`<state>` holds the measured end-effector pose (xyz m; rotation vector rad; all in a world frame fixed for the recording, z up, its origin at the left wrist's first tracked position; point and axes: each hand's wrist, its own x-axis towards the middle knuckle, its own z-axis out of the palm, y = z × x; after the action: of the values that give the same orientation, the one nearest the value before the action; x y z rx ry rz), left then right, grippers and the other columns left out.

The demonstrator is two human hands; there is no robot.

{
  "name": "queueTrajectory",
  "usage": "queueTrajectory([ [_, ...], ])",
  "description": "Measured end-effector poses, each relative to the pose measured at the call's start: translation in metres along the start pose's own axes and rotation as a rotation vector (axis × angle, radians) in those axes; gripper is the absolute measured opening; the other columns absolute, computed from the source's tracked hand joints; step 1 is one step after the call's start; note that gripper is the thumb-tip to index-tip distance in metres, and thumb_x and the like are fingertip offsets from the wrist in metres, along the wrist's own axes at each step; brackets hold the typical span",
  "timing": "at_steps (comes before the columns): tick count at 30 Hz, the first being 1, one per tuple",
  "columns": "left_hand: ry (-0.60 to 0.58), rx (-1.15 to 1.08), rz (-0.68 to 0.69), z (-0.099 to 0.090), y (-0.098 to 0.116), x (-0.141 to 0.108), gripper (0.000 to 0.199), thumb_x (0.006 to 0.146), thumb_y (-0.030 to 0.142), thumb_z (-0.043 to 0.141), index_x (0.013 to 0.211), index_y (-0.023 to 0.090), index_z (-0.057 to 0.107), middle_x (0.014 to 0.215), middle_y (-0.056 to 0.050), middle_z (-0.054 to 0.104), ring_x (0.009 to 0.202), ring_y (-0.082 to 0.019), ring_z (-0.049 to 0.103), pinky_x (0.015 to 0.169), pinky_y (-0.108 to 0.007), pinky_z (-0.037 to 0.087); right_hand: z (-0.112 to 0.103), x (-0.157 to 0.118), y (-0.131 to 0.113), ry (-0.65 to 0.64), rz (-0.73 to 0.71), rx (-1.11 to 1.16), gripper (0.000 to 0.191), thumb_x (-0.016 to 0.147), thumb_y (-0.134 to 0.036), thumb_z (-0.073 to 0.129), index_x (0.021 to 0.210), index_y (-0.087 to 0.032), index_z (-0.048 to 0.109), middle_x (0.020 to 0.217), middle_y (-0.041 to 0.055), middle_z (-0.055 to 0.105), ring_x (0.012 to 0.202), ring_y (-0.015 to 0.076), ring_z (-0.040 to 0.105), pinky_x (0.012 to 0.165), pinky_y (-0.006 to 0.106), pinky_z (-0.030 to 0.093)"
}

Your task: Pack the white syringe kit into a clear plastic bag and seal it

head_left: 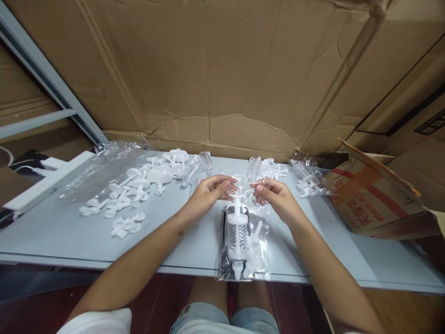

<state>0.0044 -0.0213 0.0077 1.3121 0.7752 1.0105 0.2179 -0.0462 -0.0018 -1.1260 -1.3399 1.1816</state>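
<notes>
A clear plastic bag lies at the table's front edge, over a dark flat object. Inside it are a clear ribbed cylinder with white ends and small white parts. My left hand pinches the upper left of the bag's open end. On the upper right side, my right hand pinches the film between thumb and fingers. The bag's top stretches between both hands, above the cylinder's white tip.
White plastic parts are spread at the left, beside empty clear bags. Clear cylinders and more white parts lie behind my hands. A filled bag and an open cardboard box are at the right.
</notes>
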Motion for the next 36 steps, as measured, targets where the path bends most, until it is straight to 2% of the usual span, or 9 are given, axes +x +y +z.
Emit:
queueTrajectory([
  [2,0.021,0.085,0.036,-0.004,-0.001,0.002,0.029,0.078,0.042,0.064,0.093,0.018,0.069,0.083,-0.007,0.069,0.076,-0.017,0.065,0.071,-0.031,0.055,-0.002,0.001,0.003,-0.013,0.008,0.029,0.022,0.077,-0.039,0.067,0.088,-0.020,0.068,0.070,-0.0008,0.060,0.057,0.0108,0.055,0.055,0.026,0.039],
  [7,0.061,0.339,0.175,-0.014,-0.006,0.006,0.018,0.078,0.036,0.064,0.086,0.021,0.071,0.064,0.000,0.060,0.056,-0.011,0.053,0.056,-0.024,0.047,-0.006,0.004,0.004,-0.019,0.001,0.051,0.026,0.078,-0.041,0.067,0.097,-0.023,0.066,0.068,-0.0016,0.060,0.060,0.0118,0.056,0.056,0.027,0.041],
  [11,0.064,0.293,0.220,-0.019,-0.006,0.006,0.016,0.077,0.034,0.065,0.085,0.021,0.071,0.061,0.000,0.057,0.052,-0.010,0.049,0.051,-0.023,0.044,-0.008,0.005,0.002,-0.057,-0.042,0.043,0.034,0.077,-0.045,0.067,0.104,-0.024,0.063,0.072,-0.0004,0.063,0.060,0.0130,0.058,0.055,0.028,0.043],
  [15,0.013,0.239,0.253,-0.023,-0.004,0.007,0.017,0.075,0.032,0.069,0.089,0.024,0.072,0.059,0.001,0.054,0.052,-0.010,0.049,0.052,-0.024,0.045,-0.012,0.005,0.002,-0.056,-0.056,0.043,0.033,0.077,-0.042,0.068,0.105,-0.025,0.064,0.072,-0.0006,0.064,0.061,0.0138,0.062,0.059,0.030,0.046],
  [20,-0.031,0.239,0.269,-0.028,-0.001,0.009,0.016,0.074,0.032,0.069,0.087,0.023,0.074,0.068,-0.002,0.061,0.055,-0.010,0.050,0.053,-0.025,0.048,-0.016,0.007,0.004,-0.099,-0.094,0.060,0.032,0.077,-0.040,0.069,0.106,-0.028,0.065,0.071,-0.0016,0.064,0.060,0.0140,0.063,0.062,0.033,0.050],
  [25,-0.076,0.269,0.291,-0.029,0.002,0.008,0.017,0.076,0.029,0.066,0.089,0.024,0.074,0.076,-0.004,0.065,0.062,-0.012,0.053,0.056,-0.026,0.049,-0.020,0.007,0.004,-0.158,-0.080,0.071,0.040,0.074,-0.044,0.070,0.112,-0.033,0.062,0.070,-0.0032,0.063,0.058,0.0141,0.062,0.062,0.035,0.052],
  [28,-0.131,0.341,0.353,-0.031,0.005,0.006,0.019,0.080,0.025,0.060,0.093,0.027,0.074,0.078,-0.004,0.063,0.064,-0.013,0.053,0.060,-0.027,0.049,-0.022,0.007,0.003,-0.172,-0.085,0.054,0.028,0.073,-0.043,0.070,0.099,-0.032,0.067,0.073,-0.0024,0.065,0.060,0.0143,0.061,0.065,0.036,0.052],
  [32,-0.224,0.412,0.430,-0.034,0.009,0.005,0.027,0.083,0.018,0.052,0.090,0.030,0.075,0.080,-0.004,0.061,0.067,-0.014,0.054,0.066,-0.029,0.048,-0.024,0.007,0.001,-0.211,-0.133,0.065,0.008,0.075,-0.034,0.069,0.081,-0.030,0.072,0.072,-0.0016,0.062,0.062,0.0134,0.059,0.066,0.034,0.049],
  [36,-0.272,0.400,0.440,-0.036,0.011,0.007,0.029,0.084,0.017,0.050,0.089,0.032,0.075,0.081,-0.004,0.059,0.072,-0.015,0.054,0.066,-0.030,0.047,-0.025,0.007,0.002,-0.248,-0.157,0.091,0.006,0.074,-0.028,0.067,0.075,-0.030,0.073,0.073,-0.0007,0.060,0.065,0.0130,0.057,0.063,0.032,0.046],
])
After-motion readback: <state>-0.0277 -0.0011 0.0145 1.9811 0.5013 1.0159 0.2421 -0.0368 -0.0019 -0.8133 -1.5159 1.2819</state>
